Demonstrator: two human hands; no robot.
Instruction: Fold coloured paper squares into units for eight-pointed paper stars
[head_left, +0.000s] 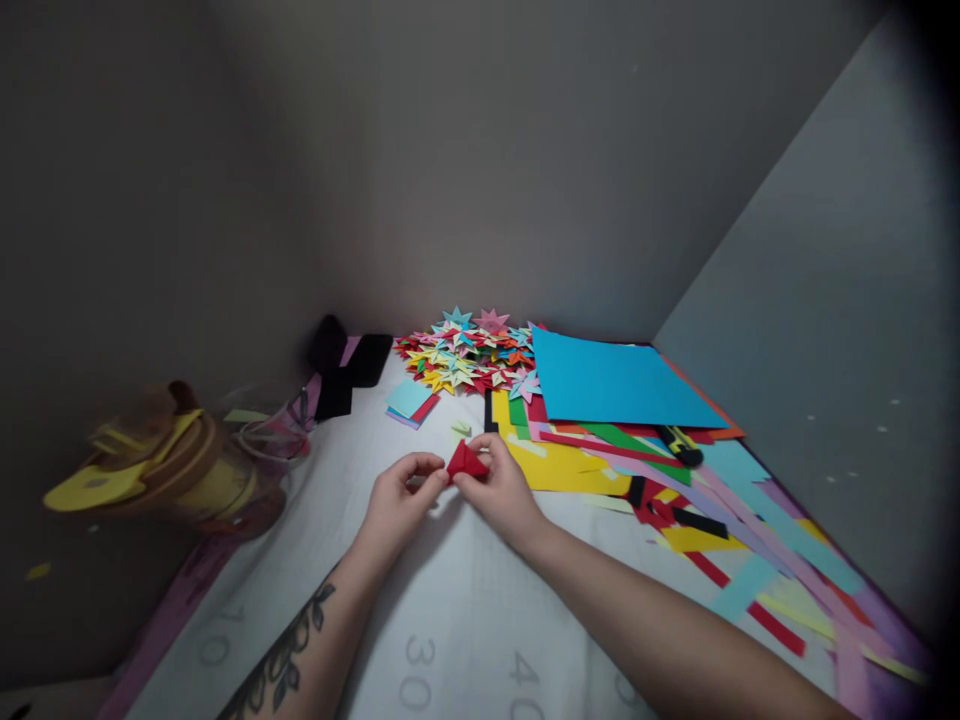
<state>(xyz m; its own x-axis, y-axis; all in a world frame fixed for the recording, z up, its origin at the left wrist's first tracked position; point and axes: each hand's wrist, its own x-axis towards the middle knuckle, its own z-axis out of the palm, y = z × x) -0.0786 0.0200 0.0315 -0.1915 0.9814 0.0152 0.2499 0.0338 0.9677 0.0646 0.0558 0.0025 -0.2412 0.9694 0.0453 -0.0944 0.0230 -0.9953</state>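
Note:
A small folded piece of red paper (466, 460) is held between both hands above the white sheet. My left hand (409, 490) pinches its left corner between thumb and fingers. On the other side, my right hand (499, 487) grips the right part, thumb in front and fingers behind. Just beyond the hands lies a tiny pale green scrap of paper (460, 428). Farther back is a short stack of square papers (412, 399), light blue on top with red and lilac edges below. A heap of folded paper stars (472, 355) in many colours sits against the wall.
Large blue cardboard (622, 380) covers other coloured sheets at the back right. A yellow and black cutter (682, 447) rests by its front edge. Paper strips (780, 540) spread along the right side. On the left stands a round container with a brown rim (172, 465).

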